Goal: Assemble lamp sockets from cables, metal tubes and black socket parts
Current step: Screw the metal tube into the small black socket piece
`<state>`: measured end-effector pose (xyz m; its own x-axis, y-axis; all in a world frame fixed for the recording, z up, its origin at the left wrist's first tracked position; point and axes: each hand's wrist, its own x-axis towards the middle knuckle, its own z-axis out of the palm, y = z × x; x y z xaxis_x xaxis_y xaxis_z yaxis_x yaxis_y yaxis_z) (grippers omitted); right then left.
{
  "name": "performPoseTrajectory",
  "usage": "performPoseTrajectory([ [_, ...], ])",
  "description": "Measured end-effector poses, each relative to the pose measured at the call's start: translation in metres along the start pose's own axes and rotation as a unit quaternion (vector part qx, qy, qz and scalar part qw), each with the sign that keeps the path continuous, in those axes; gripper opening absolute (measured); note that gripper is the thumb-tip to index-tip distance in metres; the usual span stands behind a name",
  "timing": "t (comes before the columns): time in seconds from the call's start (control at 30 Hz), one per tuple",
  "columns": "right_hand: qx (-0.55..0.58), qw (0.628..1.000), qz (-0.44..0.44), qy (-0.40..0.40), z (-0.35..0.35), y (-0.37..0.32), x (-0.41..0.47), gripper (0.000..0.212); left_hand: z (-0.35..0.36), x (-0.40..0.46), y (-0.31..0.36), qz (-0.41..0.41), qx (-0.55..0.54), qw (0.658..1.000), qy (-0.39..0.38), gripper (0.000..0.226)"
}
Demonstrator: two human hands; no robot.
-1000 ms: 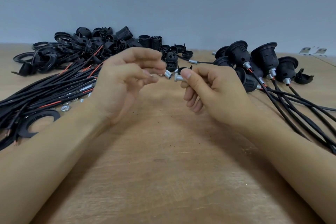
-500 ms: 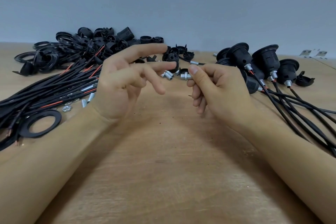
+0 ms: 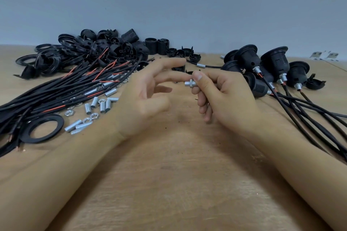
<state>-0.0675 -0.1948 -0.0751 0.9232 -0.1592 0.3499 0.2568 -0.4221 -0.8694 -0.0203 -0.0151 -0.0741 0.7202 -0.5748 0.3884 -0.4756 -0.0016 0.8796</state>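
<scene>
near centre: right hand [image 3: 223,95] pinching metal tube [image 3: 190,83] with nut, above table [image 3: 178,184] | left hand [image 3: 148,95] fingers spread, fingertip at tube | left: loose tubes [image 3: 101,104], cables [image 3: 56,92] | far: socket parts [image 3: 105,50], right: assembled sockets [image 3: 270,65]

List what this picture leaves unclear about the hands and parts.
Head view only:
- Metal tube: its right end is hidden inside the right hand.
- Left hand: fingertips blurred; contact with the tube unclear.
- Cables: cut off by the left edge.
- Far black parts: too piled to count.
</scene>
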Motion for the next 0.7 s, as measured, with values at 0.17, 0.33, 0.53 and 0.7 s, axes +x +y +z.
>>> performPoseTrajectory([
  [0.17, -0.017, 1.000, -0.008, 0.011, -0.001, 0.001, 0.000, 0.038, -0.005, 0.003, 0.000, 0.024, -0.035, 0.998, 0.042, 0.065],
  [0.33, -0.034, 0.999, -0.001, 0.032, 0.000, 0.004, 0.002, 0.042, -0.002, 0.002, -0.007, -0.004, 0.164, 0.984, 0.069, 0.053],
  [0.53, -0.060, 0.995, 0.015, 0.073, -0.004, 0.006, 0.005, 0.039, -0.035, 0.010, -0.019, -0.137, 0.540, 0.820, 0.132, 0.039],
  [0.7, -0.068, 0.995, 0.008, 0.070, -0.004, 0.005, 0.004, 0.037, -0.047, 0.009, -0.026, -0.191, 0.545, 0.812, 0.089, 0.034],
])
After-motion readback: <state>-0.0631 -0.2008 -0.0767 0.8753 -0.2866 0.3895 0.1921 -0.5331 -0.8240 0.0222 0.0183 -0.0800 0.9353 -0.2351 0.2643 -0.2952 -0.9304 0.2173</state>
